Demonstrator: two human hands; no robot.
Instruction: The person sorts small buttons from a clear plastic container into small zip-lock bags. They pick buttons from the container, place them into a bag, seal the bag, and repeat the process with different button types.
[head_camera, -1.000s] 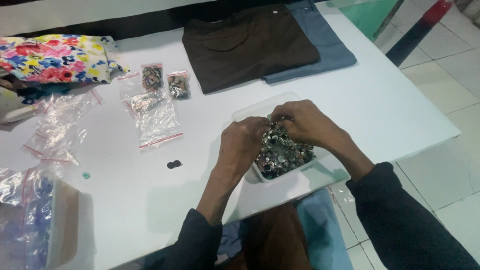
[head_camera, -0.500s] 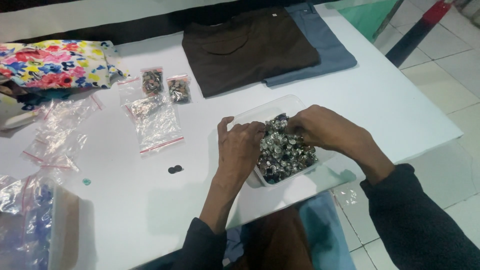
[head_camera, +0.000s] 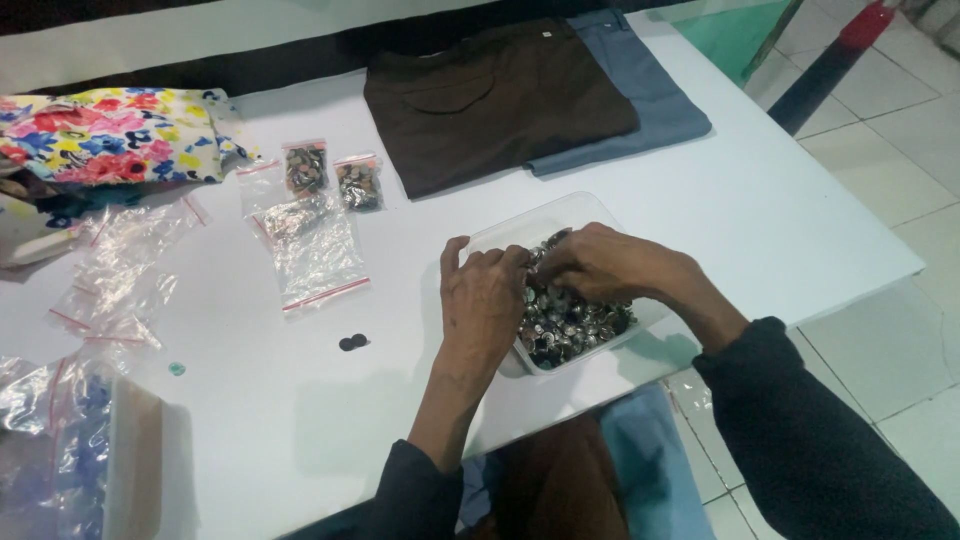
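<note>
Over the clear plastic tray (head_camera: 505, 232) of small silvery metal buttons (head_camera: 565, 325) at the white bench (head_camera: 780, 210) front edge, both hands are now sitting apart, left hand (head_camera: 487, 300) curled loosely, right hand (head_camera: 600, 262) pinching buttons; sorting is continuing.

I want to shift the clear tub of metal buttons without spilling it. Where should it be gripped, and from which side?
Probably by the two long side walls of the clear tub, hands coming from above at its left and right. It sits flat, open-topped and heaped with metal buttons, so it should stay level. The left hand and right hand are already over it.
</note>
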